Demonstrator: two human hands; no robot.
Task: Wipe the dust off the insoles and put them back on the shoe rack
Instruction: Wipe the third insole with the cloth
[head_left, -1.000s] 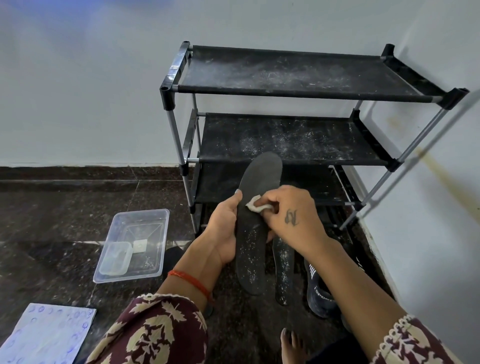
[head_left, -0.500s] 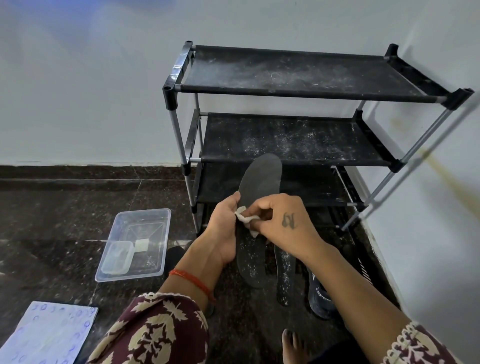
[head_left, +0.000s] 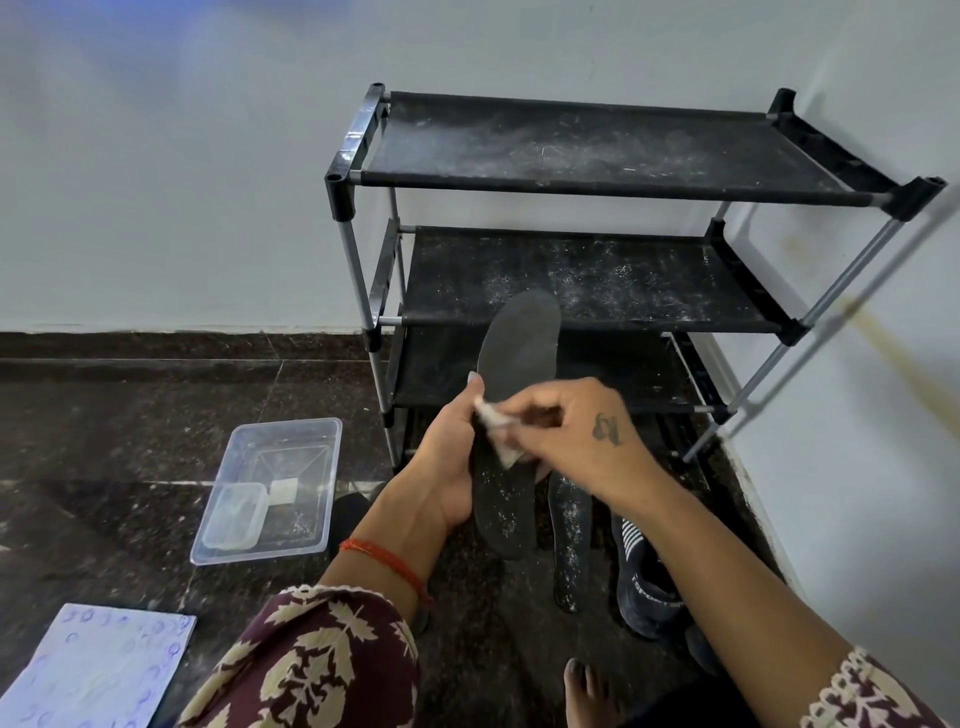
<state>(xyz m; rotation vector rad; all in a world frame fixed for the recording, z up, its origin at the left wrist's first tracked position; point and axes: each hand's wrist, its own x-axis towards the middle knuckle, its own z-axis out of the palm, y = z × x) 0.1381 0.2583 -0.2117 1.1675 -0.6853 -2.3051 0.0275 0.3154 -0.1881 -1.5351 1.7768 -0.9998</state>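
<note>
My left hand (head_left: 449, 457) grips a black insole (head_left: 519, 353) by its left edge and holds it upright before the shoe rack (head_left: 587, 306). Its upper half looks clean; white dust speckles the lower half. My right hand (head_left: 576, 431) pinches a small white wipe (head_left: 496, 434) against the insole's left-middle part, next to my left thumb. A second dusty insole (head_left: 571, 540) lies on the dark floor below my right wrist. The rack's black fabric shelves carry white dust.
A dark shoe (head_left: 644, 587) sits on the floor right of the second insole. A clear plastic tub (head_left: 275, 488) holding a small lid stands to the left, and a white printed sheet (head_left: 98, 670) lies at bottom left. Walls close in behind and to the right of the rack.
My right hand has slid the wipe leftward and slightly down across the insole, from its middle to its left edge. The insole stays upright in my left hand.
</note>
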